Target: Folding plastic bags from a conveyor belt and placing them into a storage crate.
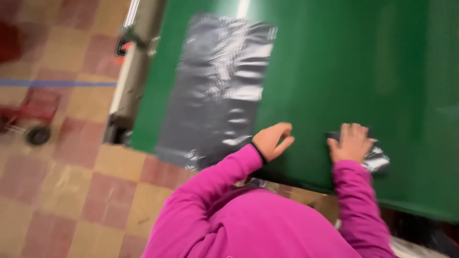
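Magenta sleeves nearest. Right hand (353, 141) pressed flat, fingers spread, on a small crumpled grey plastic piece (377, 160) near the green worktop (344, 71) edge. Left hand (272, 139) loosely curled, empty, just beside. Farther off, large grey plastic bag (217, 91) already laid out flat, still wrinkled; small piece not yet smoothed.

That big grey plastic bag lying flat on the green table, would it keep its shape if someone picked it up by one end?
Probably not. The grey plastic bag looks thin and wrinkled, so it would likely droop and fold. Its glossy shine suggests it could slide easily over the smooth green table. It lies very flat, so it seems empty and light, though the blur leaves that unsure.
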